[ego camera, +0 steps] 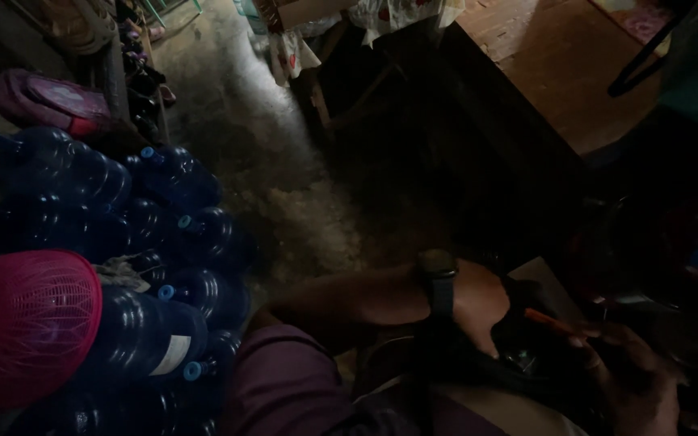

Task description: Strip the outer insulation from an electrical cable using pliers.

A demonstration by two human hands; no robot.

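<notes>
Between the fingers of the right hand sits a thin orange stick (possibly a pen; too dark to tell), pinched at its near end. Just beside those fingers, the left hand curls closed over a small dark object that cannot be made out; a dark watch circles its wrist. Well away from the fingers lie stacked blue water jugs and a pink mesh basket on the concrete floor.

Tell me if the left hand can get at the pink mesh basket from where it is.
Probably not as things stand. The left hand is busy at a dark object in the lap, beside the right hand with a thin orange tool. The pink mesh basket sits far off on the blue water jugs.
</notes>
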